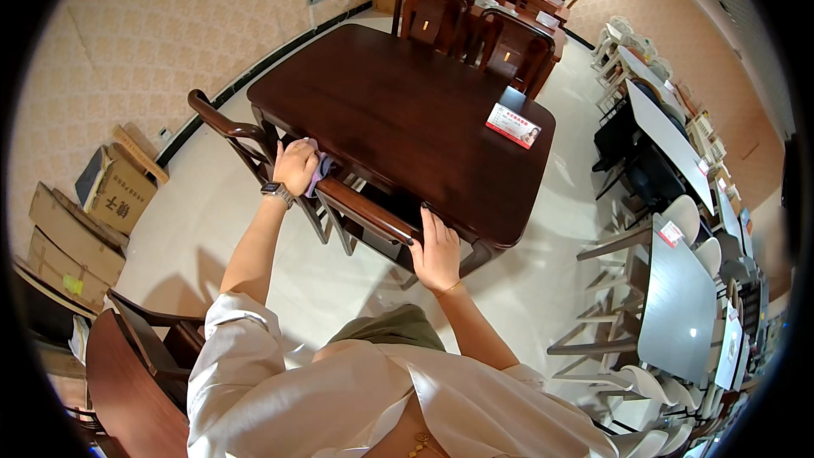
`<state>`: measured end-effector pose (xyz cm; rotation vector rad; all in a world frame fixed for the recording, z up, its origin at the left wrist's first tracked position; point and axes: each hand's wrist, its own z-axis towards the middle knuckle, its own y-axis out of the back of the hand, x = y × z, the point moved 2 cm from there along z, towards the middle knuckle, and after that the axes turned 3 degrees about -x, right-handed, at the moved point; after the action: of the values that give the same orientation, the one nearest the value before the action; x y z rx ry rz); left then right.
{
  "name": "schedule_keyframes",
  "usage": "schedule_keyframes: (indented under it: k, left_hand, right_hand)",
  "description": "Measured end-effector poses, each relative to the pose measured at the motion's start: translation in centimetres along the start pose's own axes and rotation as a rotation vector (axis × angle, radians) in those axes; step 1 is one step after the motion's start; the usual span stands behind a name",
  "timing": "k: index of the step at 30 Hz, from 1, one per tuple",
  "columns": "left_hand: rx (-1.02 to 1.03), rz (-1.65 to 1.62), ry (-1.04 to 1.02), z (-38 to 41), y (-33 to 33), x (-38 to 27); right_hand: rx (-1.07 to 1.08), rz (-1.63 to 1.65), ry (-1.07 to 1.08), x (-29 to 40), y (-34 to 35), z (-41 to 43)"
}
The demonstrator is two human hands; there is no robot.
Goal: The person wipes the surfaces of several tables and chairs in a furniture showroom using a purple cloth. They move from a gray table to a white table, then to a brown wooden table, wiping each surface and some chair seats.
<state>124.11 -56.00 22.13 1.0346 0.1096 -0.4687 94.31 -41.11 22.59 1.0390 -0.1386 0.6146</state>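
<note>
A wooden chair with a glossy brown top rail point(365, 207) stands pushed up to the near side of a dark wooden dining table point(394, 102). My left hand point(296, 166) presses a purple cloth point(322, 172) against the left end of that rail; its fingers partly hide the cloth. At the rail's right end, my right hand point(437, 253) grips the wood, thumb on the near side and fingertips beyond. The chair's seat is mostly hidden under the table. A second wooden chair point(232, 127) is just left of my left hand.
A red and white sign point(512, 126) bearing writing stands on the tabletop's right part. Two carved chairs point(435, 16) are at its far side. Cardboard boxes point(121, 194) lean by the left wall. Behind me on the left is a brown table point(127, 388); a grey table point(677, 305) stands right.
</note>
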Motion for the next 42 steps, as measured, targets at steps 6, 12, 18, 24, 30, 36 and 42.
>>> schedule_keyframes:
  k: [6,12,18,24,30,36,42]
  left_hand:
    - [0.541,0.126,-0.063,1.2,0.2,-6.9]
    - [0.85,0.018,-0.203,0.6,-2.0,-15.5]
    - [0.696,-0.147,-0.464,-2.0,-2.0,-19.9]
    - [0.124,-0.226,-0.483,-3.8,-1.1,-15.4]
    - [-0.246,-0.161,-0.137,-2.5,-0.6,-4.4]
    - [-0.405,-0.263,0.134,-3.0,-1.8,-2.1]
    - [-0.608,-0.559,0.611,-6.6,-6.0,-4.8]
  right_hand:
    - [-0.024,0.02,0.01,0.0,0.0,0.0]
    - [-0.026,-0.019,0.018,-0.1,-0.5,0.1]
    - [-0.056,0.018,-0.006,-0.3,-0.6,-0.1]
    - [-0.002,-0.011,0.002,-0.2,-0.3,-0.2]
    - [0.014,-0.084,0.076,0.0,-0.2,-0.2]
    - [0.005,0.013,0.089,0.1,-0.1,-0.4]
    - [0.021,0.245,0.206,-0.8,1.2,-0.8]
